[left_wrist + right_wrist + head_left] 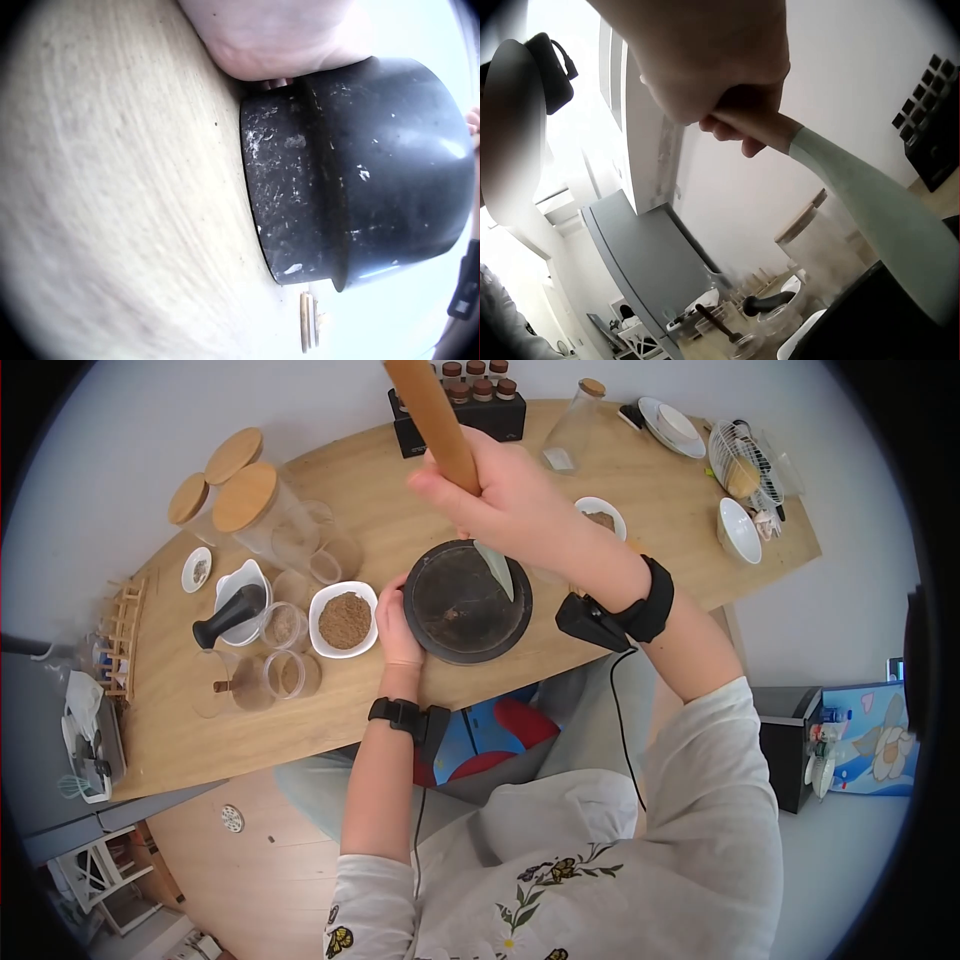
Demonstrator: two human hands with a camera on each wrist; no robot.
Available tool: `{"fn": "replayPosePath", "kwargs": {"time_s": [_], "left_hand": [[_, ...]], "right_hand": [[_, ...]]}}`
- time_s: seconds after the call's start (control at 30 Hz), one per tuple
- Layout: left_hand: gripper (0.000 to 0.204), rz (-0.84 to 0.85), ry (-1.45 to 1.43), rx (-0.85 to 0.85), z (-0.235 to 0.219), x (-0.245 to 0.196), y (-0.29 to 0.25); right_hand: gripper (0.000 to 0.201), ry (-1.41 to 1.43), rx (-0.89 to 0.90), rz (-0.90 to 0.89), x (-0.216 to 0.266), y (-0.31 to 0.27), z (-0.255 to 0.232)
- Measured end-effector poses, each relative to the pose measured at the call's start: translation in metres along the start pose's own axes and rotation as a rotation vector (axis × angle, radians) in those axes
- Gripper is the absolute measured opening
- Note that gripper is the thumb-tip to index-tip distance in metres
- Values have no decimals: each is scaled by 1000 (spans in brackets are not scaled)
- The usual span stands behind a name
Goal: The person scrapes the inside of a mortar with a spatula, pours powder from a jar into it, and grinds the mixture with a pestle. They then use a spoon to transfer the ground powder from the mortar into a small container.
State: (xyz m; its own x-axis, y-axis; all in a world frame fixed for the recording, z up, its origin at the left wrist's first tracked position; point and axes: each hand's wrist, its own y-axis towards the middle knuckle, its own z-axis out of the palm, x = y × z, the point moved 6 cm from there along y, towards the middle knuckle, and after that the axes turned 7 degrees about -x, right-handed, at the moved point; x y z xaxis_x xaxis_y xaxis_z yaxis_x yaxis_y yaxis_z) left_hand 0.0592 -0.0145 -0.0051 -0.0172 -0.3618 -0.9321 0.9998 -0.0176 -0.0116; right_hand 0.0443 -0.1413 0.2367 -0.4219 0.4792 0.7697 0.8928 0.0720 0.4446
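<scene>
A heavy black mortar [468,645] stands on the wooden table in front of the person, with dark residue on its inner floor. My left hand [398,628] holds its left side, the fingers round the outer wall. Pale smudges mark the mortar's foot in the left wrist view. My right hand [515,495] grips the wooden handle of a spatula [877,202], which is held steeply upright. Its pale green blade reaches down inside the mortar, near the right wall in the head view.
Left of the mortar are a white bowl of brown powder [346,622], several clear jars and a black pestle [228,616] in a white dish. Lidded jars [270,515] stand behind. A spice rack [465,420] and a glass bottle [572,430] are at the back.
</scene>
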Motion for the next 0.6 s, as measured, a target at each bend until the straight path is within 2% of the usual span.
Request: {"fn": "replayPosePath", "kwargs": {"time_s": [0.07, 0.17, 0.27, 0.37, 0.47, 0.57, 0.6], "left_hand": [[33, 5, 13, 8, 2, -2, 0], [33, -11, -19, 18, 3, -2, -1], [33, -17, -39, 19, 1, 3, 2], [33, -9, -25, 16, 2, -1, 0], [33, -5, -15, 10, 0, 1, -1], [32, 17, -4, 7, -2, 3, 1], [32, 6, -22, 13, -2, 3, 1]], "right_hand": [[26, -94, 26, -17, 7, 2, -2], [40, 8, -71, 114, -20, -7, 6], [37, 113, -93, 105, -21, -25, 19], [35, 188, -102, -4, -2, -29, 23], [31, 262, -149, 138, 8, -18, 9], [30, 64, -109, 110, -6, -19, 13], [30, 94, -139, 114, -11, -21, 15]]}}
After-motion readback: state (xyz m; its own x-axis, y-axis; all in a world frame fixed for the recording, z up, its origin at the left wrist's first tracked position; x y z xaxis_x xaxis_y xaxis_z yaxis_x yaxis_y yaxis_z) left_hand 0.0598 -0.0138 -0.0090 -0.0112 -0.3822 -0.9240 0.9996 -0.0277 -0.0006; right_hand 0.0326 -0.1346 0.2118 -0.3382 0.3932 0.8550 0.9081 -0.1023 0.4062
